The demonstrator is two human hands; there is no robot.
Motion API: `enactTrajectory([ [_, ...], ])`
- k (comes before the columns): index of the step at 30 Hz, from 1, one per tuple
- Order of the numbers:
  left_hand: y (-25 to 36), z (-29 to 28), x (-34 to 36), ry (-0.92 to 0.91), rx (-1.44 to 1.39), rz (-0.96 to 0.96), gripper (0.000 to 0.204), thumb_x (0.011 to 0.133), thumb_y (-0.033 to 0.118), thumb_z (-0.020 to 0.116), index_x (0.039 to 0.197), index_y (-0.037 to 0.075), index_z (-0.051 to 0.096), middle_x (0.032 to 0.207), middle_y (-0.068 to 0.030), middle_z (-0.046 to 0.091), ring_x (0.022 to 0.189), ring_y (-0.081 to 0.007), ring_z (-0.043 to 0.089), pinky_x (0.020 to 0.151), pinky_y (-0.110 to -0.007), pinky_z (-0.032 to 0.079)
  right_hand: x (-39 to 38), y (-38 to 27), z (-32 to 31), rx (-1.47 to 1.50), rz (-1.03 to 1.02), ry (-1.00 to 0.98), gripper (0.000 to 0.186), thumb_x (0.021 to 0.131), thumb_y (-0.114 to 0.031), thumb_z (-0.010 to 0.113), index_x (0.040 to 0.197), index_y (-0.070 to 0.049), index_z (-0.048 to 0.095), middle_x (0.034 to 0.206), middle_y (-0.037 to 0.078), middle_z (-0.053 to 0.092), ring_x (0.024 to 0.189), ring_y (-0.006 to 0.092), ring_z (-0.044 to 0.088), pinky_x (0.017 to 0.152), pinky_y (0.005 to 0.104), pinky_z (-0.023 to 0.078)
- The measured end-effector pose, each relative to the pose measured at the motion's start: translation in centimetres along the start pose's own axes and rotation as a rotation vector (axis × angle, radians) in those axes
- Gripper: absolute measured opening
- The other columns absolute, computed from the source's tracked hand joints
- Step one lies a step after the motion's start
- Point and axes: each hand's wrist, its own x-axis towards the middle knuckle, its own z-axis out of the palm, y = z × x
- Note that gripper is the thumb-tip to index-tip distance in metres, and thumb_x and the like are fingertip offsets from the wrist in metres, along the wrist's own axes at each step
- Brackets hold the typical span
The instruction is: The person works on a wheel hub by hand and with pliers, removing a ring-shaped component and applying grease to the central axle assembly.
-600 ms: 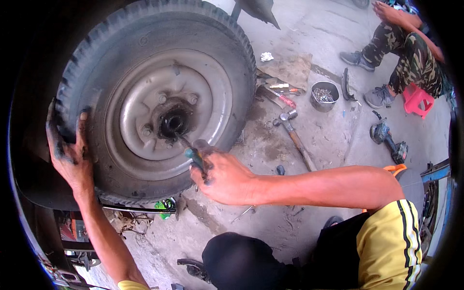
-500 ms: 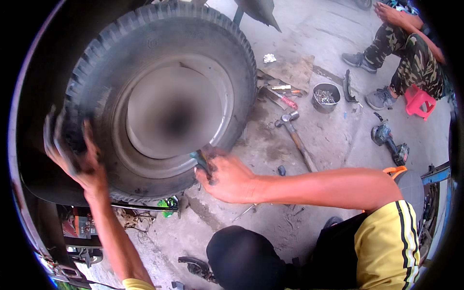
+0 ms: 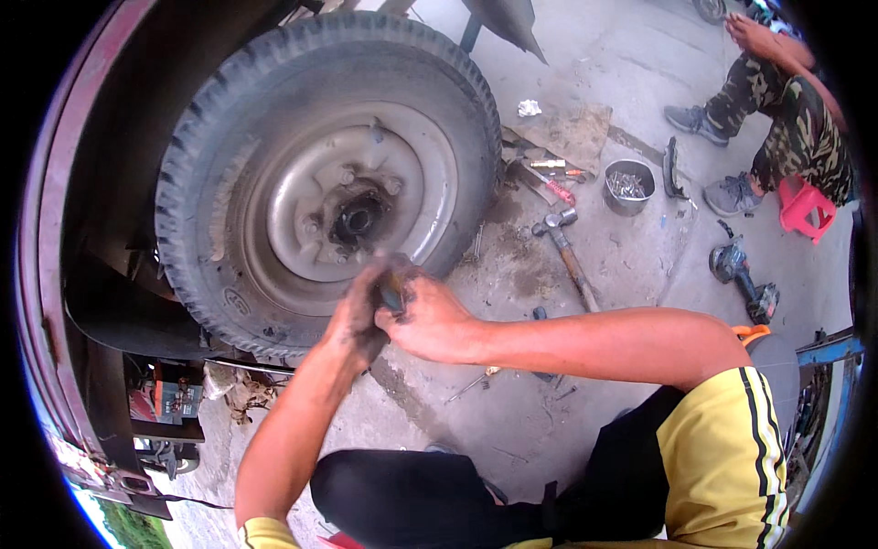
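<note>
Down by the near edge of the tyre (image 3: 206,192), right hand (image 3: 425,316): fingers curled tight around a stubby greenish handle (image 3: 391,293), knuckles pretty grimy.
Left hand (image 3: 357,316): right up against the right one at that handle, fingers smeary with motion, so can't tell if they're gripping it or just touching.
Greenish handle: tucked between the two hands, mostly covered, so whatever's on its far end is hidden or blurred.
Wheel: just past the hands, a bit left. Chunky tread, dull steel rim (image 3: 430,146), and a dark, greasy hub (image 3: 357,218) in the middle with lug nuts around it.
Vehicle body: reddish panel (image 3: 59,247) running up the left side.
Floor, just right of the hands: ball-peen hammer (image 3: 569,261) with a wooden handle, lying flat on the concrete. Near side of that, a thin tool (image 3: 471,384) with a yellowish end.
Farther out: red-handled tool (image 3: 560,190) by a piece of cardboard (image 3: 576,133), plus a round metal tin (image 3: 629,209) with loads of small metal bits (image 3: 627,185) in it.
Right side: cordless power tool (image 3: 745,279) on the ground, a pink plastic stool (image 3: 805,209) beyond it.
Far right: another person in camo trousers (image 3: 805,137), sitting with hands together, grey sneakers (image 3: 732,194) on the floor.
</note>
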Motion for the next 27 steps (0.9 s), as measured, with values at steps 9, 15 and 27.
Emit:
enactTrajectory([
  [9,-2.7,1.8,-0.6,0.089,-0.276,0.350,0.034,0.097,0.032,0.056,0.108,0.001,0.063,0.098,-0.0129,0.067,0.091,-0.0248,0.065,0.081,-0.037,0.053,-1.1,-1.2,-0.3,-0.124,-0.078,0.057,0.048,0.083,-0.027,0.066,0.117,0.006,0.056,0.115,0.029,0.060,0.107,0.0443,0.059,0.095,0.0469,0.049],
  [15,-0.9,3.0,0.5,-0.045,-0.174,0.346,0.035,0.097,0.036,0.058,0.105,0.002,0.060,0.093,-0.0067,0.060,0.085,-0.0172,0.060,0.075,-0.032,0.050,-0.7,-1.2,-1.4,-0.126,-0.210,0.208,0.053,0.081,-0.016,0.068,0.128,0.000,0.052,0.117,0.024,0.059,0.111,0.0417,0.058,0.097,0.0462,0.048],
  [27,0.1,5.3,1.6,0.009,-0.298,0.318,0.044,0.098,0.042,0.058,0.103,-0.002,0.062,0.095,-0.0116,0.066,0.084,-0.0204,0.064,0.077,-0.033,0.053,1.1,-1.9,-4.8,-0.239,-0.162,0.153,0.044,0.081,-0.022,0.068,0.116,0.002,0.057,0.101,0.028,0.064,0.096,0.0449,0.062,0.084,0.0486,0.052],
])
